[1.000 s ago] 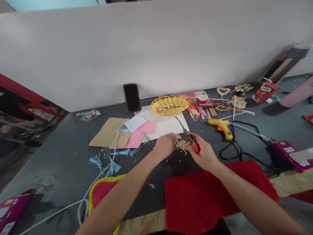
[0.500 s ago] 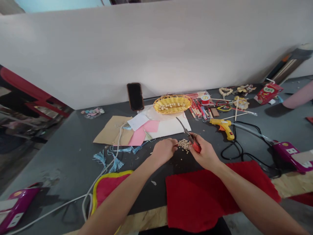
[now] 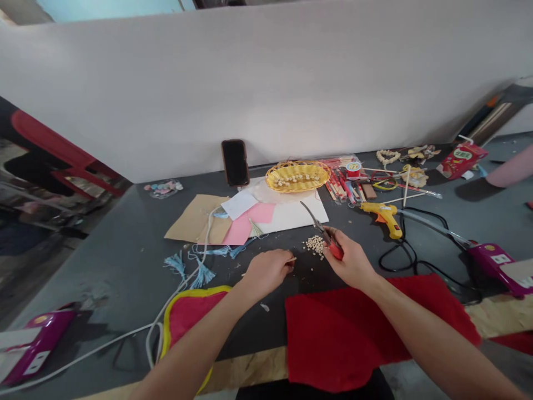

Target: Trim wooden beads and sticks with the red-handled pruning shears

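My left hand [image 3: 270, 268] is closed around a thin wooden stick [image 3: 293, 259], whose short end pokes out past the fingertips. A small heap of pale wooden bits [image 3: 315, 245] lies on the table between my hands. In my right hand [image 3: 350, 258], just right of the heap, are red-handled shears [image 3: 322, 229]. Their long, thin, curved tip points up and left, away from me. The stick's end is apart from the shears. My fingers cover part of the handles and most of the stick.
Behind the heap are a yellow basket [image 3: 297, 176], papers [image 3: 258, 214] and a phone [image 3: 235, 162]. Rightward lie a yellow glue gun [image 3: 383, 215] with its black cord and a juice carton [image 3: 462, 159]. Blue tassels [image 3: 202, 274] lie left; red cloth [image 3: 353, 333] hangs over the front edge.
My left hand has moved left and slightly down with the stick, away from the heap and the shears. My right hand stays nearly in place. The view has shifted slightly.
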{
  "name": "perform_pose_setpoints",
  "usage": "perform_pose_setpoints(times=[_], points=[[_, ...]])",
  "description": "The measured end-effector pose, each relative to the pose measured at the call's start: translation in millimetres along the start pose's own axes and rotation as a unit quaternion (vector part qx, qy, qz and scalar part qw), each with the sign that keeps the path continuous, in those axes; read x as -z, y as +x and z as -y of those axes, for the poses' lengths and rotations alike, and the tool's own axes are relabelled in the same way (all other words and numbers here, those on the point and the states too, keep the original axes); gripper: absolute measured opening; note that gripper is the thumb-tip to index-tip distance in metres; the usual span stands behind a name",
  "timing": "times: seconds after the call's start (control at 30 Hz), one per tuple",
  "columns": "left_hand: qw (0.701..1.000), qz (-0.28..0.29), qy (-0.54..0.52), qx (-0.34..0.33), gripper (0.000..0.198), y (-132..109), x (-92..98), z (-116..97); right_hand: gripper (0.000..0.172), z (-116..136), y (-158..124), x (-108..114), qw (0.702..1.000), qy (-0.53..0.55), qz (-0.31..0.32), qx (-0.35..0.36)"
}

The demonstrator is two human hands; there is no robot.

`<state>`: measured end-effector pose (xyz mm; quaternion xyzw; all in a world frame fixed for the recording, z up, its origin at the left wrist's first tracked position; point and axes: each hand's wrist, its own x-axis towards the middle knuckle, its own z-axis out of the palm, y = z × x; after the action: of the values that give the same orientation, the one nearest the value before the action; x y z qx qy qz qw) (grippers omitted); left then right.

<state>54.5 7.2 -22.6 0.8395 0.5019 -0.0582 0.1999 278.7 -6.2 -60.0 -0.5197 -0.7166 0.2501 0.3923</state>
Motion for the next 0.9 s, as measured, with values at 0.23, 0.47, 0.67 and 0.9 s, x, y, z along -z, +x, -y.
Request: perform_pose_setpoints(times=[0.23,0.47,0.67,0.9], points=[[0.974,-0.122,-0.19,0.018,0.024,11,-4.3,-5,0.04,1,-1,0,0.999,0.012,0.025,0.022],[0.753,-0.199,-0.627,0.022,0.035,1,-6.6,16,0.039,10,0,5,0.999,0.006,0.016,0.046],[0.577,-0.152,-0.803,0.01,0.039,3,-4.6,28,0.041,10,-1,4,0.999,-0.021,0.004,0.026],[0.555,-0.126,-0.822,0.001,0.036,3,-9.1,33,0.026,20,-2,8,0.997,0.049,0.041,-0.041]])
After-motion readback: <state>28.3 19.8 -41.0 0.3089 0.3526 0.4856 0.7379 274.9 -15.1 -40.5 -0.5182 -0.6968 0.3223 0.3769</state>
